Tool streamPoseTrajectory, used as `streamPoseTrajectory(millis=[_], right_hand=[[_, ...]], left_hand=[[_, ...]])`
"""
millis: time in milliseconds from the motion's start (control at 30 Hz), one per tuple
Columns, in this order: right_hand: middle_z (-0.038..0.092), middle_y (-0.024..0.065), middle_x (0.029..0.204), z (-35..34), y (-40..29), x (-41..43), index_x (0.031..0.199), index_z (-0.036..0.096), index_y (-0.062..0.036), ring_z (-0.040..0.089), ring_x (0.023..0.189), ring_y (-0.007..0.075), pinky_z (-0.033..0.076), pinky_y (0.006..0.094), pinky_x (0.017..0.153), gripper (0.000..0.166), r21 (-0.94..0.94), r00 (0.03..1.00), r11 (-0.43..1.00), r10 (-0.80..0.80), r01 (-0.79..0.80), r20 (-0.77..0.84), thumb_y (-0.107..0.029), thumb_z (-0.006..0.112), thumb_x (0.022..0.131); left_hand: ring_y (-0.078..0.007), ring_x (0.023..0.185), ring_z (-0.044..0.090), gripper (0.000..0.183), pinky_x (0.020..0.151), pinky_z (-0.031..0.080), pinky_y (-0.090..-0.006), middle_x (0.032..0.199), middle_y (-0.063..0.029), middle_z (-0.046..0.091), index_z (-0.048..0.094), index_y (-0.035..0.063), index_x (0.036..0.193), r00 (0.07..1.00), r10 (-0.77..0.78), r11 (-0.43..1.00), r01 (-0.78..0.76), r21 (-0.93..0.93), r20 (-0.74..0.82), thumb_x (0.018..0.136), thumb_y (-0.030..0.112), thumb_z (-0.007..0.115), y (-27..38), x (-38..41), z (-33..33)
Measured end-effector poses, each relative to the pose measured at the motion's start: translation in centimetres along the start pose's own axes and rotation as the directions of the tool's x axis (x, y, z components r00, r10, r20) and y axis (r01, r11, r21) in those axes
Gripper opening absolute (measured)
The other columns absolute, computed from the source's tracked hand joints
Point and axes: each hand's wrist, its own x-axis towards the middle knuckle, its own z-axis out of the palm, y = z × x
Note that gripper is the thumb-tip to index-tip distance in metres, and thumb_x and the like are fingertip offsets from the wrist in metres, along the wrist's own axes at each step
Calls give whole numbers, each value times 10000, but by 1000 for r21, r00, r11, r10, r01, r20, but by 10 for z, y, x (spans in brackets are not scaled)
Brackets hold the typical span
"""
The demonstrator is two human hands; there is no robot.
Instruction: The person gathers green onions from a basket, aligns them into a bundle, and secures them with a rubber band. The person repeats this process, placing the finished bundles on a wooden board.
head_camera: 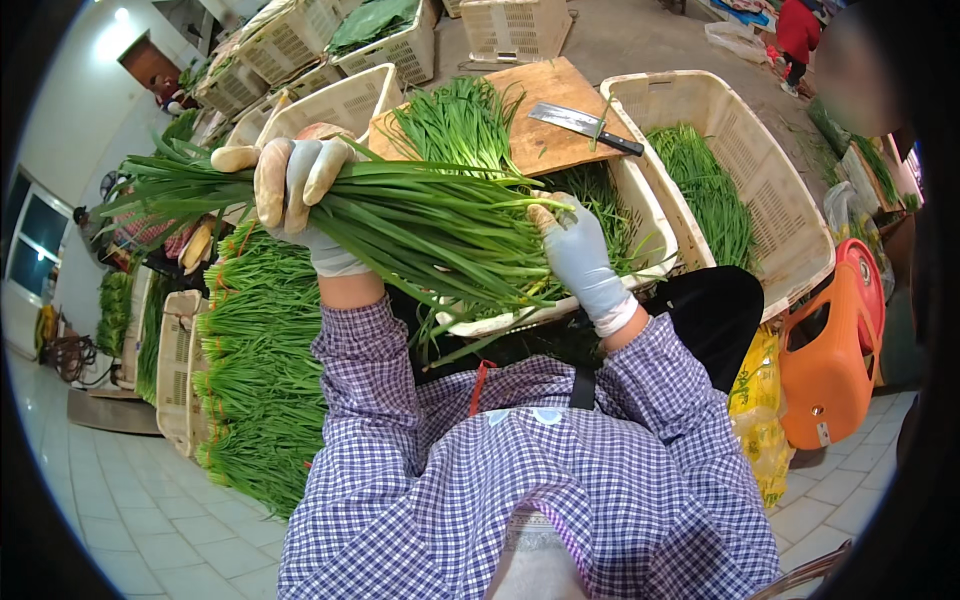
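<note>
In a pale, stained glove, my left hand grips a bundle of long green leaves, which look like garlic chives, around its leafy part. My gloved right hand is at the pale stem end, thumb and fingers closed on some stems. The bundle lies sideways above a white plastic crate with loose greens in it. Beyond it, a wooden board rests across the crate, bearing a pile of chives and a cleaver with a black handle, a green stem across it.
Banded chive bundles are stacked at the left. A second crate holding greens stands at the right, near an orange plastic stool and a yellow bag. More crates stand behind. Other people are in the background.
</note>
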Motion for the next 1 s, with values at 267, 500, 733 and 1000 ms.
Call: streamPoseTrajectory(millis=[267, 500, 733, 1000], right_hand=[[624, 216, 1203, -93, 69, 9, 1188, 606, -30, 614, 1111, 353, 471, 399, 961, 389, -725, 832, 642, 525, -249, 179, -307, 629, 915], [659, 157, 1101, -44, -40, 4, 1239, 569, 31, 615, 990, 225, 472, 334, 877, 470, -128, 893, 990, 108, -57, 437, -365, 537, 989], [670, 99, 798, -33, 11, -1, 978, 647, 5, 646, 638, 146, 518, 252, 559, 204, 428, 835, 720, 511, -547, 206, -141, 505, 989], [641, 69, 1020, -70, 56, -5, 1115, 607, -35, 622, 870, 166, 508, 303, 773, 324, 454, 822, 690, 409, -563, 397, -327, 567, 982]], left_hand=[[-111, 702, 587, 262, 809, 496, -246, 790, 10, 646, 645, 92, 1222, 988, 123, 992, -124, -2, -94, 998, 144, 520, 26, 5, 16], [-104, 664, 584, 283, 797, 470, -270, 792, 3, 653, 640, 104, 1247, 992, 88, 994, -92, -53, -86, 998, 146, 512, 23, -5, -5], [-70, 638, 531, 395, 758, 426, -272, 765, 30, 566, 574, 120, 1330, 994, 10, 997, -2, 75, -109, 946, 30, 559, 0, -7, -4], [-59, 587, 542, 289, 736, 429, -248, 696, 47, 572, 633, 79, 1219, 983, 2, 988, 26, 152, -184, 930, 74, 617, 0, -2, 5]])
